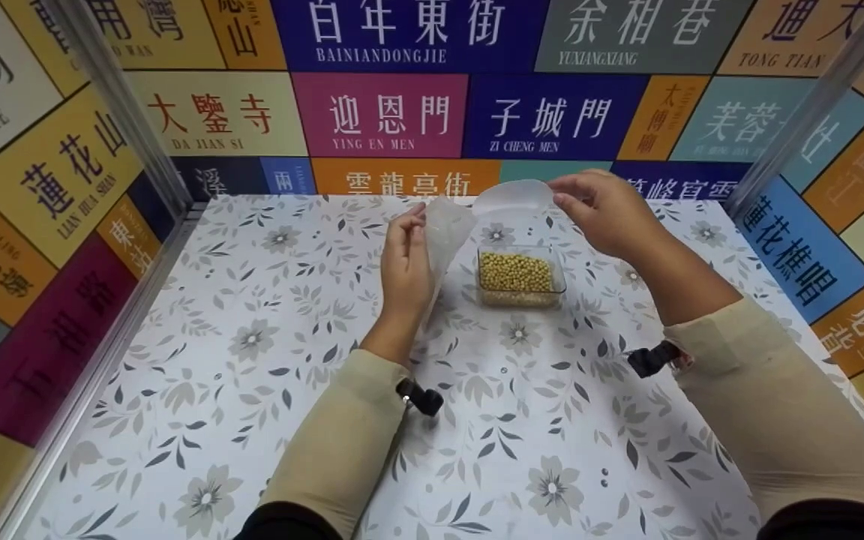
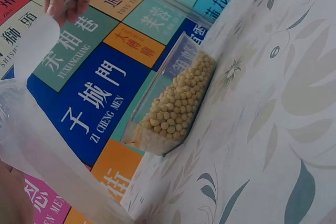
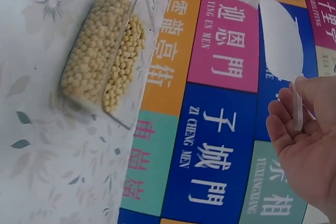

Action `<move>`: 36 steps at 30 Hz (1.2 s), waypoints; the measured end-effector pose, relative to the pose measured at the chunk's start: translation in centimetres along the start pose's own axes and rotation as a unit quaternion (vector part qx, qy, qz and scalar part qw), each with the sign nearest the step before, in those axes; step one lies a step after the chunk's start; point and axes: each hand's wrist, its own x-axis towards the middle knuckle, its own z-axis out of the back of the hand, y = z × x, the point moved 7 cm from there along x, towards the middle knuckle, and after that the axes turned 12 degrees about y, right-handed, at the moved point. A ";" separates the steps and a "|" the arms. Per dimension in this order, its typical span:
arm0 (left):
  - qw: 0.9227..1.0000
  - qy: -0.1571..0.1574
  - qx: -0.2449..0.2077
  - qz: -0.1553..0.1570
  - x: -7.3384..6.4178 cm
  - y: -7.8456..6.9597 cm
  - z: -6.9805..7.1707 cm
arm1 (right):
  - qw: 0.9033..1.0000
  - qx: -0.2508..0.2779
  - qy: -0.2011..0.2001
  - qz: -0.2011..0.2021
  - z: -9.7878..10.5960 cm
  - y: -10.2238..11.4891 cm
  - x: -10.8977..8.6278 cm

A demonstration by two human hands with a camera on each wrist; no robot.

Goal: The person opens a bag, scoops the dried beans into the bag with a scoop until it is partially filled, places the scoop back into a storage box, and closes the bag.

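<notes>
Bag (image 1: 445, 240), clear container (image 1: 522, 301) and scoop (image 1: 514, 198) are grouped toward the far edge of a counter (image 1: 492, 480). Lettered panels (image 1: 391, 112) in many colours stand upright beyond the container and along both sides. Counter surface: white, printed with grey flowers and leaves; container rests directly on it. Beige sleeves (image 1: 342, 427) reach in on the near side of the container, one to its left, one to its right.

Bag: thin, whitish, semi-transparent, just left of the container. Contents cannot be made out. Left hand (image 1: 406, 262): also left of the container, holding the bag by its left side, fingers bent against the film. Right hand (image 1: 608, 214): raised to the right of the container and higher, pinching the scoop's handle between thumb and fingers.

Container: rectangular, see-through walls, top uncovered. Scoop: white, rounded blade, held in the air above and beyond the container, between the two hands, with the blade directed left toward the bag's upper end. Whether blade and bag touch cannot be told.

Black wrist devices (image 1: 423, 398) sit on the near side of the container. Beans (image 1: 514, 271): round, yellow, filling much of the container.
</notes>
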 end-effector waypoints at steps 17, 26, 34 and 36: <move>1.000 -0.003 0.002 0.006 -0.1 0.1 0.0 | 0.996 0.052 -0.030 -0.058 -1.1 -7.1 -1.5; 1.000 -0.002 -0.003 0.004 -0.2 -0.3 -0.1 | 0.994 0.047 -0.002 -0.096 -2.1 -9.6 -1.2; 1.000 -0.004 0.000 0.008 -0.1 -0.1 -0.1 | 0.994 0.036 0.002 -0.103 -2.6 -10.8 -1.5; 1.000 -0.003 0.002 0.008 -0.1 -0.1 -0.1 | 0.994 0.031 0.003 -0.101 -2.7 -10.9 -1.5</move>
